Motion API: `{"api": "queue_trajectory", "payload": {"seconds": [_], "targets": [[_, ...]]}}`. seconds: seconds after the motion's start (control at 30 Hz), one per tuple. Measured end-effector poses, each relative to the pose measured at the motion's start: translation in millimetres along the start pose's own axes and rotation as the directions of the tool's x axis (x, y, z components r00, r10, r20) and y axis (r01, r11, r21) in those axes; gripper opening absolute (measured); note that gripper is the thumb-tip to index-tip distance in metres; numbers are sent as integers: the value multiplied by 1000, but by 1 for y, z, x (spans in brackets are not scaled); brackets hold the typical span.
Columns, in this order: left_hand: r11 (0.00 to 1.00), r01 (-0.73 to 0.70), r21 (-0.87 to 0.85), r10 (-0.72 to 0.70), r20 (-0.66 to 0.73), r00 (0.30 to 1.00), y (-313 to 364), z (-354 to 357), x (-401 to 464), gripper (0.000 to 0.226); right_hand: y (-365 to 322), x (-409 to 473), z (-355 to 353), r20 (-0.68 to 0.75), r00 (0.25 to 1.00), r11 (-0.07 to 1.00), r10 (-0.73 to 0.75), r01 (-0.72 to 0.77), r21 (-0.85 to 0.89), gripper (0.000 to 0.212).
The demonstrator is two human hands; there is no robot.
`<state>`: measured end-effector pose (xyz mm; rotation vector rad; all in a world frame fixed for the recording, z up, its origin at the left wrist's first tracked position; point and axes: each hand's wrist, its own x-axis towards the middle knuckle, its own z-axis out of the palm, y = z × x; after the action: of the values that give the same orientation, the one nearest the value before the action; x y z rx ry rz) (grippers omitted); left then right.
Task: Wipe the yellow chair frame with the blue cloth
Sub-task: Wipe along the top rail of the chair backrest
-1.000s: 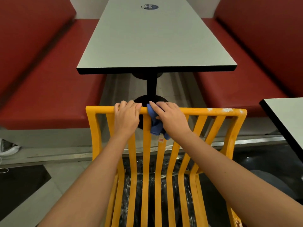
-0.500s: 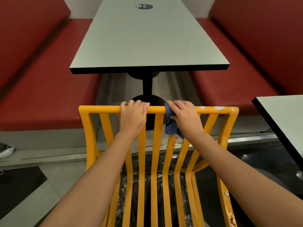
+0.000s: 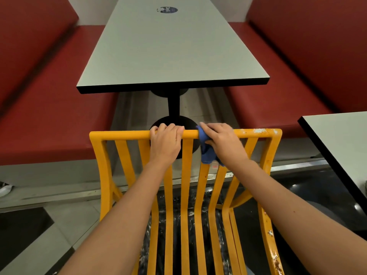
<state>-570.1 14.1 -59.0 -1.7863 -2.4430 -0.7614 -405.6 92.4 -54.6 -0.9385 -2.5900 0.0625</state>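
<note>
The yellow chair frame [image 3: 123, 134] stands in front of me, its slatted back facing up toward the camera. My left hand [image 3: 165, 144] is closed over the top rail near its middle. My right hand [image 3: 223, 142] presses the blue cloth [image 3: 206, 150] against the top rail just right of centre, and part of the cloth hangs down behind a slat. White chipped patches show on the rail's right end [image 3: 259, 131] and on the right leg [image 3: 275, 257].
A grey table [image 3: 174, 56] on a black pedestal stands just beyond the chair, between two red benches [image 3: 49, 116]. A second grey table corner [image 3: 337, 139] juts in at the right. Grey floor and a dark mat lie at lower left.
My right hand has slid the blue cloth rightward along the top rail. My left hand has also shifted a little right on the rail.
</note>
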Motion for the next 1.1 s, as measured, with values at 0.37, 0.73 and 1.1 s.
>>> {"api": "queue_trajectory", "payload": {"seconds": [0.37,0.73,1.1], "targets": [[993,-115,25,114,20,993,-16,-6,-11,55,18,-10,-15,7,999,998,37,-38,43,55],[994,-102,-26,102,0,995,-18,-10,-8,48,-29,11,6,44,998,999,-44,43,26,60],[996,-88,33,88,13,996,-15,-10,-11,50,-22,11,-2,40,996,992,83,-86,95,46]]}}
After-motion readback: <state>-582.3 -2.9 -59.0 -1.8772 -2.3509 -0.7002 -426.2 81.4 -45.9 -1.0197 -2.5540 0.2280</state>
